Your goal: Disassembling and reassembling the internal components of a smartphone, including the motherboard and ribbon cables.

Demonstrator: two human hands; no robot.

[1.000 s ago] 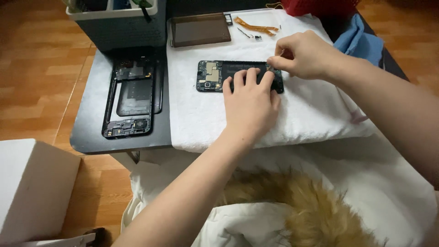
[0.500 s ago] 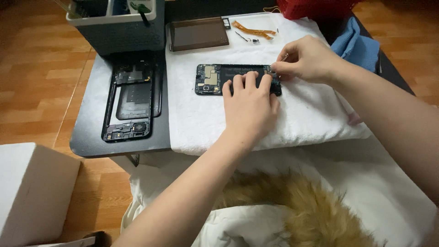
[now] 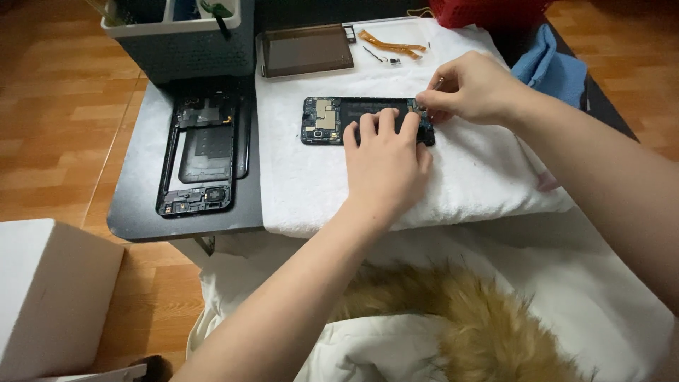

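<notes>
At the far left, toward 8 o'clock, a white rectangular box (image 3: pixel 49 297) is seen on the wooden floor. At 11 o'clock a grey plastic organiser bin (image 3: pixel 184 42) is set at the back of the dark tabletop (image 3: pixel 134 205), and just below it a black, hollowed-out phone frame (image 3: pixel 204 155) is laid lengthwise on a thin grey mat.

Toward the centre, a white folded towel (image 3: pixel 460 184) is spread over the table. On it, near 12 o'clock, an opened phone body with a bare blue circuit board (image 3: pixel 322 120) is laid crosswise. It is pressed down by the left hand (image 3: pixel 385 159), whose fingers are spread flat over its middle and right part; nothing is gripped by this hand. Behind the board a brown-tinted rectangular screen panel (image 3: pixel 308 49) is placed, and to its right an orange flex ribbon (image 3: pixel 392 46) and a few tiny metal parts lie on the towel.

At 1 o'clock the right hand (image 3: pixel 470 88) is closed in a pinch on a thin metal tool (image 3: pixel 433 88), whose tip is held at the right end of the board. A blue cloth (image 3: pixel 548 64) is seen at 2 o'clock, beside a red basket (image 3: pixel 495 10). At 6 o'clock, tan fur trim (image 3: pixel 453 318) on a white garment is visible.
</notes>
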